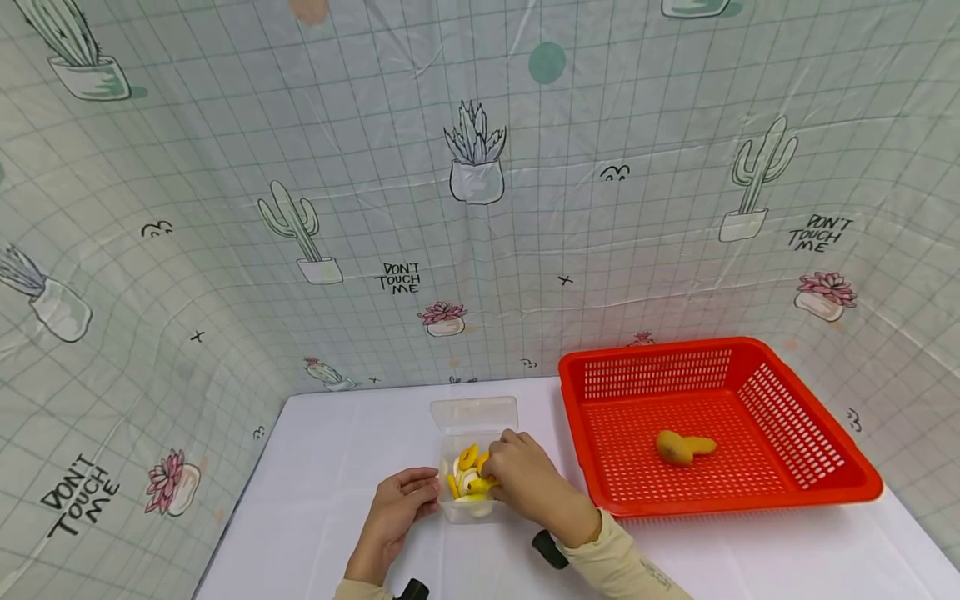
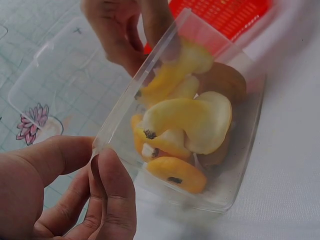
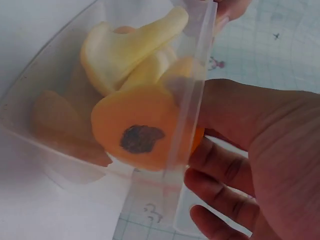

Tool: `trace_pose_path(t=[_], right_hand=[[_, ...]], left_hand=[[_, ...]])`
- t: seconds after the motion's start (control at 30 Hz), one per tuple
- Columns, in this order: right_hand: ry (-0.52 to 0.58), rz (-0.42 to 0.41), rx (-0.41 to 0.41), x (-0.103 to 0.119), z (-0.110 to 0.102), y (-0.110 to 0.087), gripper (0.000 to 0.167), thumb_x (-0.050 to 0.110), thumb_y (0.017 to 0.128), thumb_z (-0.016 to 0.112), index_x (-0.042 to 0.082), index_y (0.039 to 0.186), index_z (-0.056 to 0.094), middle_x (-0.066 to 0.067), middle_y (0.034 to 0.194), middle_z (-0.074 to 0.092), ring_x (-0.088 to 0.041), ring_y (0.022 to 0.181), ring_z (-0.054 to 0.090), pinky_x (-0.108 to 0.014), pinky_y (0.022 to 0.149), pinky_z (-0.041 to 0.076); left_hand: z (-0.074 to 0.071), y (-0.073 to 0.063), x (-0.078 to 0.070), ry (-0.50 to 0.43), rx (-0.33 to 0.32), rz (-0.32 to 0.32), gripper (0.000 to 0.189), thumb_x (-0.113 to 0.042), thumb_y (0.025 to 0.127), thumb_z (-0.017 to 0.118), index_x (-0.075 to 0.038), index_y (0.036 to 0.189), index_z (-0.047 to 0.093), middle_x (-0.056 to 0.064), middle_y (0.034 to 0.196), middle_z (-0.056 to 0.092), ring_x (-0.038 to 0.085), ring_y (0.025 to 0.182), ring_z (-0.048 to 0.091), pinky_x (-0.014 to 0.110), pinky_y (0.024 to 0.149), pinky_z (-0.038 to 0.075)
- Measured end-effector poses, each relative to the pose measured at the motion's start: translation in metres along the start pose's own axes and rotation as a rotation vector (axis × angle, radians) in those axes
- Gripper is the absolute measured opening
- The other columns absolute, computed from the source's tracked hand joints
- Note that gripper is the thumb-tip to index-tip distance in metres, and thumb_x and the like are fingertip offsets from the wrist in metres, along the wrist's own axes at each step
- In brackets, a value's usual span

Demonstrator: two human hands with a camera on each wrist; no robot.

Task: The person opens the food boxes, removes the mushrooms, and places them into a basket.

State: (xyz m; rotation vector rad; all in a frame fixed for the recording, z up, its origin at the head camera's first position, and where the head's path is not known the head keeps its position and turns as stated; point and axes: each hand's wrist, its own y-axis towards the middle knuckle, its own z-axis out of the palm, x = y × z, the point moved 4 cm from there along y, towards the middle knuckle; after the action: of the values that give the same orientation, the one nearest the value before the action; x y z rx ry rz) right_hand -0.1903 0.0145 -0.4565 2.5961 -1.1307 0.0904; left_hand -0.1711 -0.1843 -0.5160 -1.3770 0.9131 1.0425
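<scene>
A clear plastic container stands on the table with its lid folded back. Inside lie several yellow mushrooms, pale in the stem, some with dark ends. My left hand pinches the container's rim at the left side, thumb and index finger meeting there in the left wrist view. From the right, my right hand reaches over the opposite rim. Its thumb and fingers hold an orange-yellow mushroom with a dark patch, seen through the cloudy wall; the fingertips are partly hidden.
A large red plastic basket stands to the right, with yellow-brown mushroom pieces on its bottom. Behind the white table hangs a grid-patterned curtain with cactus prints. A black device sits by the right wrist.
</scene>
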Motion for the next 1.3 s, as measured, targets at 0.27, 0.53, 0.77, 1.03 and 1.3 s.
trace_pose_path(t=[0.27,0.53,0.77,1.03,1.3], right_hand=[[-0.044,0.016,-0.035,-0.001,-0.001,0.001,0.013,0.012,0.077,0.093,0.015,0.081,0.081,0.003,0.078,0.065,-0.017,0.079,0.05,-0.028,0.07,0.044],[0.019,0.012,-0.119,-0.006,-0.001,-0.004,0.015,0.004,0.076,0.085,0.015,0.083,0.078,0.006,0.082,0.072,-0.018,0.09,0.059,-0.033,0.08,0.048],[0.031,-0.012,-0.239,-0.007,-0.01,-0.014,0.016,0.018,0.083,0.089,0.016,0.095,0.078,0.006,0.094,0.073,-0.015,0.095,0.06,-0.034,0.088,0.05],[0.087,-0.035,-0.378,-0.007,-0.022,-0.026,0.023,0.016,0.084,0.089,0.017,0.1,0.072,0.006,0.102,0.071,-0.017,0.102,0.062,-0.039,0.096,0.052],[0.168,-0.014,-0.446,-0.012,-0.032,-0.037,0.029,0.009,0.079,0.092,0.017,0.1,0.073,0.007,0.102,0.065,-0.015,0.098,0.06,-0.036,0.091,0.055]], left_hand=[[0.002,-0.003,-0.002,0.0,0.005,0.002,0.036,0.006,0.095,0.069,0.019,0.127,0.059,0.005,0.092,0.071,0.01,0.073,0.065,0.02,0.065,0.059],[0.002,-0.003,-0.002,-0.003,0.004,0.004,0.036,0.006,0.095,0.068,0.019,0.127,0.059,0.006,0.095,0.071,0.01,0.073,0.065,0.02,0.066,0.059],[0.002,-0.004,-0.003,-0.003,0.002,0.013,0.036,0.006,0.095,0.068,0.02,0.127,0.059,0.006,0.095,0.072,0.01,0.073,0.065,0.02,0.066,0.059],[0.001,-0.004,-0.003,-0.003,0.003,0.014,0.035,0.006,0.096,0.068,0.02,0.127,0.059,0.007,0.096,0.071,0.011,0.074,0.066,0.02,0.066,0.06],[0.001,-0.004,-0.003,-0.004,0.002,0.015,0.035,0.007,0.096,0.067,0.02,0.127,0.059,0.005,0.09,0.07,0.01,0.072,0.065,0.02,0.065,0.059]])
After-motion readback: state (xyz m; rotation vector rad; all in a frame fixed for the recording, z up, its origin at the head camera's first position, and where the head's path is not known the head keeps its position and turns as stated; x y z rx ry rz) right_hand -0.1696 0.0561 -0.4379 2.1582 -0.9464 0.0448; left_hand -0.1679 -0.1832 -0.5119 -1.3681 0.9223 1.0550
